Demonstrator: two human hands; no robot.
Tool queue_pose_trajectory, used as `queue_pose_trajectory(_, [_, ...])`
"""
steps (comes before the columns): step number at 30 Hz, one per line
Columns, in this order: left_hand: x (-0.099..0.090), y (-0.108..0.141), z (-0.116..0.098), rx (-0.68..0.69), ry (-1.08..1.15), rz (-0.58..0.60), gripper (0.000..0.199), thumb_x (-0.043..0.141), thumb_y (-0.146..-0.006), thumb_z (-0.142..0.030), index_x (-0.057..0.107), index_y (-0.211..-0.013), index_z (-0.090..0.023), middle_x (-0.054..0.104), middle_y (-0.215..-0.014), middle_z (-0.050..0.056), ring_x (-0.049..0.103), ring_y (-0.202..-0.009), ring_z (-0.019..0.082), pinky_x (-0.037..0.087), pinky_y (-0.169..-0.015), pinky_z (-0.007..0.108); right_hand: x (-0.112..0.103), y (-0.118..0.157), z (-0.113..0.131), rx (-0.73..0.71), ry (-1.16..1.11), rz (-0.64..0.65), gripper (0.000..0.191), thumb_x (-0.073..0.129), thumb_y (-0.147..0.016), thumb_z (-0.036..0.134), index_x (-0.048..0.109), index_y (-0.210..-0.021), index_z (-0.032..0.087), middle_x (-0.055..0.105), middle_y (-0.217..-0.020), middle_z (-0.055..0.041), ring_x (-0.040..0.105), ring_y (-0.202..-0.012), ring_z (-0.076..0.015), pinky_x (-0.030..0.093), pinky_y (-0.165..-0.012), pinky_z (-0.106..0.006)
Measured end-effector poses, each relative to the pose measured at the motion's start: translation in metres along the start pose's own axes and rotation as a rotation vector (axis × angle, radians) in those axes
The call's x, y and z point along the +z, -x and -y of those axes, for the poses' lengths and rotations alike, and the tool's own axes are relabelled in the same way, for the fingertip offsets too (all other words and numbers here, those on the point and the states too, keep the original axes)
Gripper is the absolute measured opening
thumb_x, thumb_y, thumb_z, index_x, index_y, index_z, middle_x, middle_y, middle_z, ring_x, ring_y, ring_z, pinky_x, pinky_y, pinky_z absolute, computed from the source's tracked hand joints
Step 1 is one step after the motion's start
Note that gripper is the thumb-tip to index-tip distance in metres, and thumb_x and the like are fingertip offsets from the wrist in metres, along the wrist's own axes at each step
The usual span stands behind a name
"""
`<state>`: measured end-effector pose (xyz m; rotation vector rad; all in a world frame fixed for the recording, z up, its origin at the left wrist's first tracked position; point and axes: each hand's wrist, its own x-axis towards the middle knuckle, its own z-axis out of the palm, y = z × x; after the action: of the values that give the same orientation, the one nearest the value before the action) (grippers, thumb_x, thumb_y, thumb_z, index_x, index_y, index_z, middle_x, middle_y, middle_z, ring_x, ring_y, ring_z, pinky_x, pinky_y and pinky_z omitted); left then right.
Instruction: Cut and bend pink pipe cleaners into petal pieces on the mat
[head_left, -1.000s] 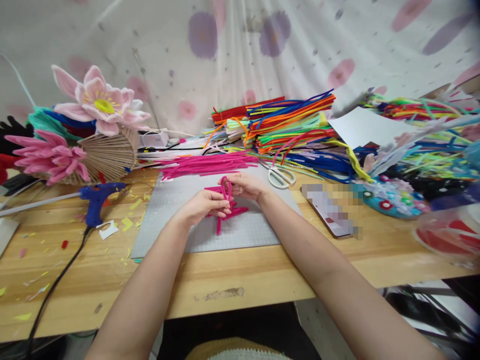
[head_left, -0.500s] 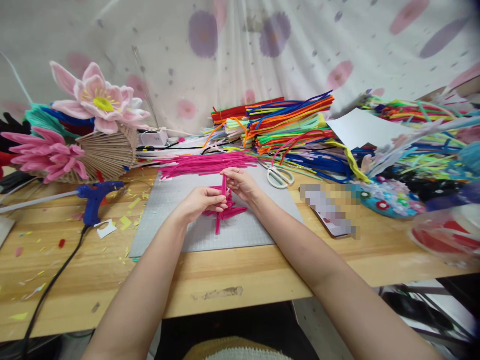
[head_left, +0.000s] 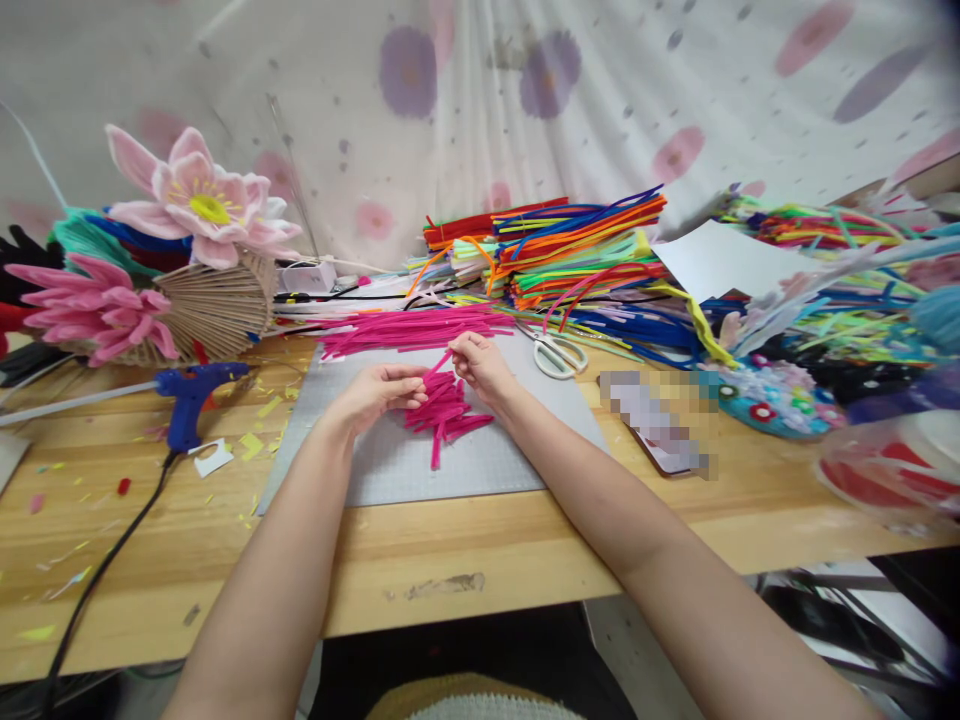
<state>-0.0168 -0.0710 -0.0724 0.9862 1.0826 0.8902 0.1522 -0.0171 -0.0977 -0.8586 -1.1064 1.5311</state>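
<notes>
Right hand (head_left: 480, 366) on magenta strip (head_left: 438, 367)

A slim magenta pipe cleaner (head_left: 438, 369) is held aslant near a jumbled heap of short magenta pieces (head_left: 445, 412).

- Centre: the left hand (head_left: 384, 392) and right hand (head_left: 480, 368) cover parts of the pink strip (head_left: 438, 368); whether it is doubled is too small to tell.
- Right of centre: pixel blocks obscure the phone (head_left: 651, 425).
- Right edge: a plastic tub (head_left: 889, 470) is blurred and cut off.
- Left edge: a black object (head_left: 21, 258) is cropped.
- Bottom edge: both forearms (head_left: 277, 560) run out of frame.
</notes>
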Motion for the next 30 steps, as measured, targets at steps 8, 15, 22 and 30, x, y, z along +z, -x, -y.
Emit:
queue_pose_trajectory(8, [-0.023, -0.014, 0.011, 0.239, -0.859, -0.48, 0.016, 0.06, -0.064, -0.023, 0.07, -0.076, -0.021, 0.068, -0.076, 0.006, 0.061, -0.072, 0.021, 0.045, -0.069, 0.032, -0.039, -0.025, -0.009, -0.34, 0.89, -0.132, 0.016, 0.052, -0.076, 0.028, 0.061, -0.083, 0.017, 0.056, -0.08, -0.0036, 0.048, -0.076, -0.0145, 0.038, -0.072, -0.028])
queue_pose_trajectory(15, [-0.021, -0.02, 0.022, 0.418, -1.147, -0.435, 0.021, 0.05, -0.072, -0.024, 0.07, -0.08, -0.022, 0.061, -0.097, 0.006, 0.056, -0.09, 0.02, 0.043, -0.079, 0.032, -0.039, -0.021, -0.019, -0.283, 1.369, -0.149, 0.017, 0.052, -0.077, 0.022, 0.06, -0.091, 0.017, 0.055, -0.098, -0.0102, 0.044, -0.096, -0.0231, 0.035, -0.085, -0.035])
queue_pose_trajectory(22, [-0.022, -0.022, 0.026, 0.501, -1.041, -0.651, 0.025, 0.047, -0.073, -0.019, 0.067, -0.087, -0.018, 0.056, -0.098, 0.007, 0.054, -0.093, 0.019, 0.044, -0.082, 0.031, -0.043, -0.024, -0.02, -0.235, 1.418, -0.244, 0.02, 0.05, -0.08, 0.022, 0.058, -0.096, 0.015, 0.055, -0.1, -0.0123, 0.045, -0.095, -0.0239, 0.034, -0.082, -0.036])
queue_pose_trajectory(30, [-0.019, -0.019, 0.021, 0.667, -1.218, -0.76, 0.041, 0.049, -0.076, -0.018, 0.055, -0.117, -0.02, 0.047, -0.121, 0.011, 0.044, -0.111, 0.023, 0.035, -0.095, 0.036, -0.036, -0.017, -0.008, -0.618, 1.281, -0.131, 0.011, 0.046, -0.083, 0.021, 0.056, -0.082, 0.017, 0.056, -0.088, -0.008, 0.045, -0.087, -0.0204, 0.035, -0.077, -0.031])
